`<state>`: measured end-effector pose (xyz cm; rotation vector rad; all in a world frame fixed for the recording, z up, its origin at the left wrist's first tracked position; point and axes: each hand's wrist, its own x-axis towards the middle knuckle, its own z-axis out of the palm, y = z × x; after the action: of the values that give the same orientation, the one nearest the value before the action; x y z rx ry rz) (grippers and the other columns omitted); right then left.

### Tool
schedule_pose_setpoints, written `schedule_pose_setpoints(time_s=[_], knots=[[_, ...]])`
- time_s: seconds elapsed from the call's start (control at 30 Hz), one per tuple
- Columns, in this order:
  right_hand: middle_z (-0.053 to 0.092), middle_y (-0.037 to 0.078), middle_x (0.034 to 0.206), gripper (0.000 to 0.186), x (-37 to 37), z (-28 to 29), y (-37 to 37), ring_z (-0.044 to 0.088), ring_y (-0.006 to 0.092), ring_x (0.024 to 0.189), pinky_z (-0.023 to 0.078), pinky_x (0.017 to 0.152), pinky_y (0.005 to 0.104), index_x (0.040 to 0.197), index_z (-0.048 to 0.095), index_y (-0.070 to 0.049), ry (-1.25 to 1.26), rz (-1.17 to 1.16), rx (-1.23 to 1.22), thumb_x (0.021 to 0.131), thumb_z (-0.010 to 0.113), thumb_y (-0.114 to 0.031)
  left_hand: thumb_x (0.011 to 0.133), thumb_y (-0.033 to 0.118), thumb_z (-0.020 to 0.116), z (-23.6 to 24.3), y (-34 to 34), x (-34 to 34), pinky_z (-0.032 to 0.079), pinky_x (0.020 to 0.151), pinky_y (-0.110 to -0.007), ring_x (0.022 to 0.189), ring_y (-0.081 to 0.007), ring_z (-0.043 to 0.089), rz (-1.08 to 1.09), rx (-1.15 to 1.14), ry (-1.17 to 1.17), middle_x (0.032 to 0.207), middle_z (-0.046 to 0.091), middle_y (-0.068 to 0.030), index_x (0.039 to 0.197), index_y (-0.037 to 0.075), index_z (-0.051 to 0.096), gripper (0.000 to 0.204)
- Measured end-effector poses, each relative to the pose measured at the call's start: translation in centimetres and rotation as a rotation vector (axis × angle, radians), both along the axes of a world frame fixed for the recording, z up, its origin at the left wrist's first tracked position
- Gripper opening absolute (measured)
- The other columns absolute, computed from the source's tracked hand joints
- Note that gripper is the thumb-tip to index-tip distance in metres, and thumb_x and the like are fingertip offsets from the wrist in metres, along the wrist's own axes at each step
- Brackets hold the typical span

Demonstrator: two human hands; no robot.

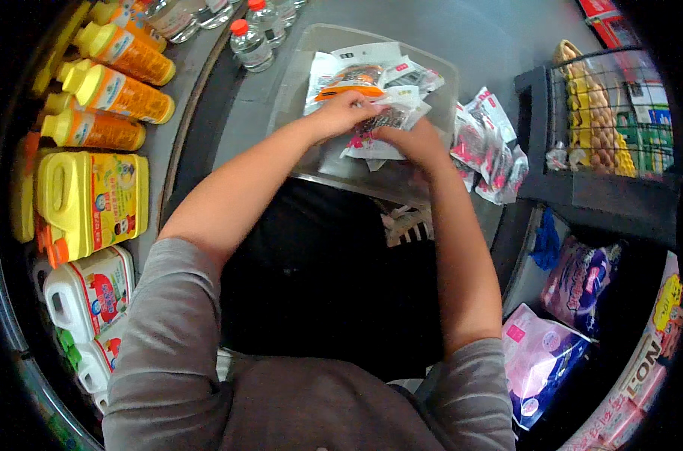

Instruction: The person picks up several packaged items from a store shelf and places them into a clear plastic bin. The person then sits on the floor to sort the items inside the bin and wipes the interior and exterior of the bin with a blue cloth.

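Both my hands are over a translucent plastic bin (323,167) on the floor. A white snack packet with a clear window (389,119) lies between them, tilted, its dark contents showing. My left hand (343,114) pinches its upper left side. My right hand (417,143) is closed on its lower right side, with the thumb across the front; the other fingers are hidden behind it. Under and beyond it in the bin are an orange-trimmed packet (354,79) and several white packets (413,74). More white-and-pink packets (490,146) lie in a heap just right of the bin.
Left, a shelf carries yellow-capped orange bottles (123,94), a yellow jug (93,199) and white jugs (93,289). Red-capped water bottles (251,46) stand beyond. To the right are a black wire basket (537,113) with egg trays (593,120) and purple packs (540,361).
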<state>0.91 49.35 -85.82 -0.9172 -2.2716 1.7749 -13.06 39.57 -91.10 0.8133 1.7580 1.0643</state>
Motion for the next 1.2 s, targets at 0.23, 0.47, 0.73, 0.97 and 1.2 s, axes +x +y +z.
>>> schedule_pose_setpoints(time_s=[0.23, 0.47, 0.73, 0.97, 1.2], knots=[[0.061, 0.008, 0.094, 0.048, 2.6, 4.6, 2.6, 0.058, 0.0194, 0.083, 0.045, 0.074, 0.0311, 0.105, 0.057, -0.003, -0.273, 0.037, 0.063, 0.061, 0.069, -0.019, 0.084, 0.033, 0.057, 2.5, 0.3, 1.7, 0.041, 0.057, -0.021, 0.065, -0.008, 0.05, 0.018, 0.068, -0.302, 0.072, 0.053, -0.0001, 0.087, 0.01, 0.053, 0.024], [0.062, 0.007, 0.09, 0.036, 6.2, 8.7, 3.7, 0.058, 0.0154, 0.079, 0.046, 0.068, 0.0276, 0.101, 0.057, 0.0, -0.218, -0.151, -0.199, 0.067, 0.064, -0.011, 0.075, 0.035, 0.067, 4.1, 1.0, 4.8, 0.044, 0.072, -0.027, 0.09, -0.0148, 0.055, 0.12, 0.08, -0.42, 0.096, 0.057, -0.0084, 0.113, 0.005, 0.038, 0.056], [0.062, 0.005, 0.092, 0.042, 14.9, 9.8, 5.3, 0.058, 0.0146, 0.08, 0.047, 0.065, 0.0278, 0.106, 0.056, -0.004, -0.1, -0.313, -0.209, 0.067, 0.064, -0.016, 0.078, 0.022, 0.065, 8.4, 2.9, 10.5, 0.044, 0.085, -0.033, 0.098, -0.0181, 0.053, -0.045, 0.158, -0.604, 0.105, 0.055, -0.011, 0.127, 0.004, 0.031, 0.062], [0.059, 0.01, 0.097, 0.051, 23.3, 6.0, 5.7, 0.059, 0.0201, 0.083, 0.049, 0.066, 0.0317, 0.114, 0.046, 0.001, 0.068, -0.64, -0.36, 0.065, 0.055, -0.011, 0.077, 0.023, 0.065, 3.1, 7.9, 21.7, 0.039, 0.088, -0.031, 0.1, -0.0184, 0.051, -0.171, 0.531, -0.378, 0.11, 0.053, -0.0136, 0.119, -0.003, 0.039, 0.056], [0.059, 0.007, 0.087, 0.04, 27.0, -1.1, 4.8, 0.059, 0.0183, 0.068, 0.05, 0.054, 0.0315, 0.106, 0.049, -0.003, -0.117, -0.897, -0.395, 0.068, 0.054, -0.016, 0.068, 0.017, 0.068, -1.9, 9.9, 25.7, 0.042, 0.085, -0.034, 0.099, -0.0213, 0.052, -0.257, 0.263, -0.241, 0.106, 0.053, -0.0155, 0.117, -0.003, 0.039, 0.061]])
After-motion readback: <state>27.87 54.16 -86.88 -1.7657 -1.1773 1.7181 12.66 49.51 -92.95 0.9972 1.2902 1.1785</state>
